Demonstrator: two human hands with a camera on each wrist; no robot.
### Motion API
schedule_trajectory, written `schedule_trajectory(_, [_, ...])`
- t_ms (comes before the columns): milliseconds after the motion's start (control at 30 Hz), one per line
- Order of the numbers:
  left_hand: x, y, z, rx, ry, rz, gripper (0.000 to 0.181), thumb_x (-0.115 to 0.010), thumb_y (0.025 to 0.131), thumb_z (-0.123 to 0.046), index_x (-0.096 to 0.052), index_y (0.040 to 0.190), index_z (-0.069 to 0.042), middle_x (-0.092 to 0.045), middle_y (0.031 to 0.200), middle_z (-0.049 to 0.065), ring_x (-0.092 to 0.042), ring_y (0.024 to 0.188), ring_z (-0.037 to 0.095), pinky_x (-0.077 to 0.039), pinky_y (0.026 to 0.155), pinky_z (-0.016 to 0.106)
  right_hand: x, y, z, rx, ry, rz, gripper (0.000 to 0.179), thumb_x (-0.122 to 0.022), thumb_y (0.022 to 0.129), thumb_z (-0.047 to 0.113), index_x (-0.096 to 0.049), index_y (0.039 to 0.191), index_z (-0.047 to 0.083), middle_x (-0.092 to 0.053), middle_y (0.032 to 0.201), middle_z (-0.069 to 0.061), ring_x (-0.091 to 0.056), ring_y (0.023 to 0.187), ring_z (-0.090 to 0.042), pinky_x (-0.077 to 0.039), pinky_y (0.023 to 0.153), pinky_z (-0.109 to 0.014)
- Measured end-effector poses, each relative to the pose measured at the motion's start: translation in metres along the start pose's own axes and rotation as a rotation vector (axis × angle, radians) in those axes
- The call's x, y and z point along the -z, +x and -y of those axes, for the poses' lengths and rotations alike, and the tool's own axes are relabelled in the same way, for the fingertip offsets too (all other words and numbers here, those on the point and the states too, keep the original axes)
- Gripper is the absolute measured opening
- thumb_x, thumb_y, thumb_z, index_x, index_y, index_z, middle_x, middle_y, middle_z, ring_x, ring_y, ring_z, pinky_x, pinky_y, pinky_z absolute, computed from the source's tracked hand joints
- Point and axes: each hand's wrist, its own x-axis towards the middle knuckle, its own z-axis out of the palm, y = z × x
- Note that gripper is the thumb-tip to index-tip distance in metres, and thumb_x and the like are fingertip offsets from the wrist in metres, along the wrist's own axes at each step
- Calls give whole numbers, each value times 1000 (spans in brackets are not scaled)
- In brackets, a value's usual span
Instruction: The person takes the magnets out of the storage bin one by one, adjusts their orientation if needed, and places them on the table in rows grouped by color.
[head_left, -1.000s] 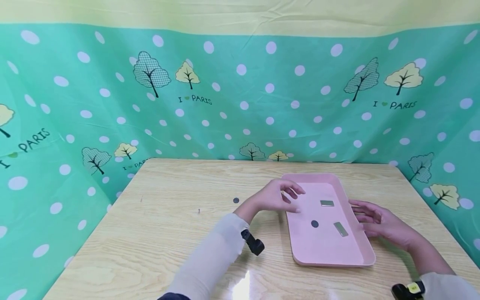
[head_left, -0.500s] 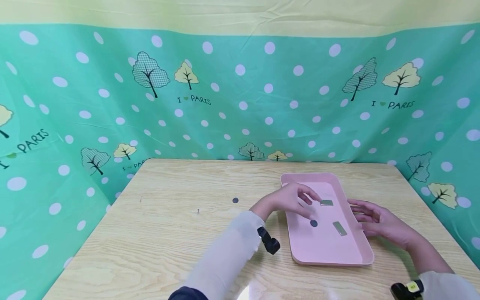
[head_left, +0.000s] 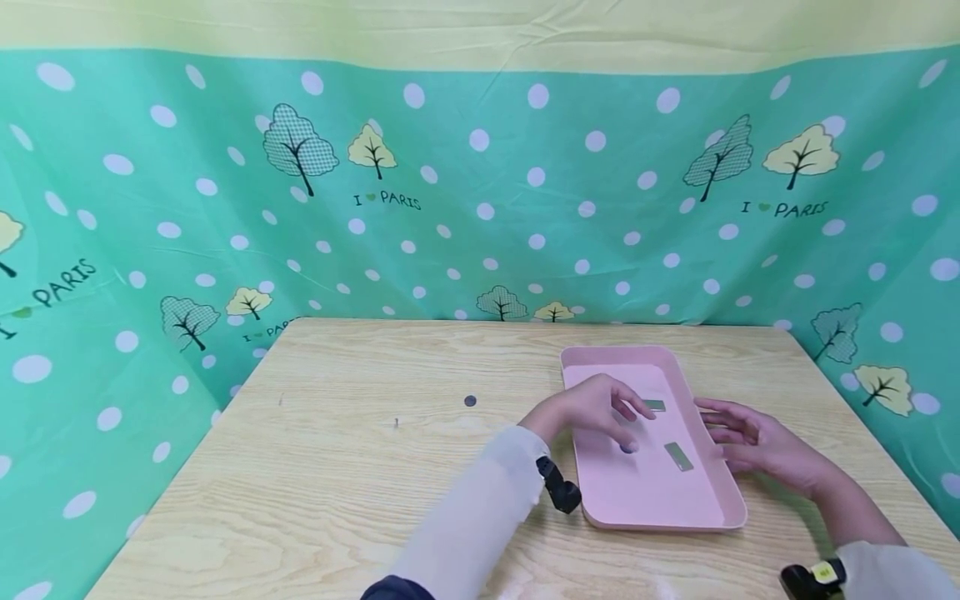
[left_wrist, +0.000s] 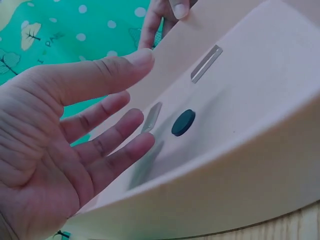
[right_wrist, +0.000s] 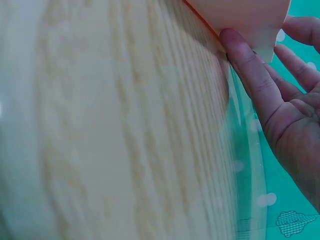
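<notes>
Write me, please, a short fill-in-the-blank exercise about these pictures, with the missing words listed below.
1. The left hand is over a tray whose colour is ____.
2. The right hand touches the tray's wall from the ____.
3. Rectangular pieces in the tray number ____.
4. The dark disc on the table is nearer the ____ hand.
Missing words: pink; outside; two; left.

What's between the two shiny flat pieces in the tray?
Bare tray. The left wrist view shows nothing between the upper shiny piece and the lower shiny piece; the dark disc sits to one side.
</notes>
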Motion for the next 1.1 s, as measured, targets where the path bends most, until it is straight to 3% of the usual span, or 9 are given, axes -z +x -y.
schedule_trajectory(100, [-2, 2, 1, -2, 37, 5, 45, -89, 68, -6, -74, 111, -10, -69, 108, -11, -63, 97, 2, -47, 85, 14, 0, 0, -1, -3, 3, 3, 63, -55, 97, 2, -24, 151, 3, -56, 129, 17, -59, 113, -6, -56, 84, -43])
schedule_trajectory(300, [-5, 3, 1, -11, 201, 24, 45, -90, 66, -6, -76, 108, -13, -70, 103, -9, -61, 93, 0, -46, 82, 11, 1, -1, 0, -6, 0, -1, 63, -55, 97, 2, -24, 151, 3, -56, 129, 17, -58, 113, -5, -56, 83, -43])
schedule_trajectory(500, [-8, 4, 2, 32, 322, 17, 42, -91, 65, -7, -77, 104, -17, -68, 90, -12, -58, 85, -1, -43, 75, 8, -1, -1, 1, -19, -4, -30, 63, -56, 96, 3, -25, 151, 2, -56, 128, 17, -59, 113, -5, -56, 84, -42])
schedule_trajectory(833, [-13, 6, 4, 79, 441, 34, 35, -89, 70, -10, -78, 102, -19, -66, 87, -17, -55, 78, -6, -43, 71, 6, -1, -2, 1, -27, -10, -41, 63, -56, 97, 4, -24, 151, 2, -56, 127, 18, -59, 112, -4, -56, 84, -41])
schedule_trajectory(1100, [-12, 6, 2, 68, 490, 67, 25, -87, 73, -13, -79, 97, -16, -63, 79, -15, -50, 74, -2, -40, 69, 9, -2, -2, 1, -20, -8, -37, 62, -55, 97, 3, -25, 151, 2, -56, 128, 17, -59, 113, -5, -56, 84, -42])
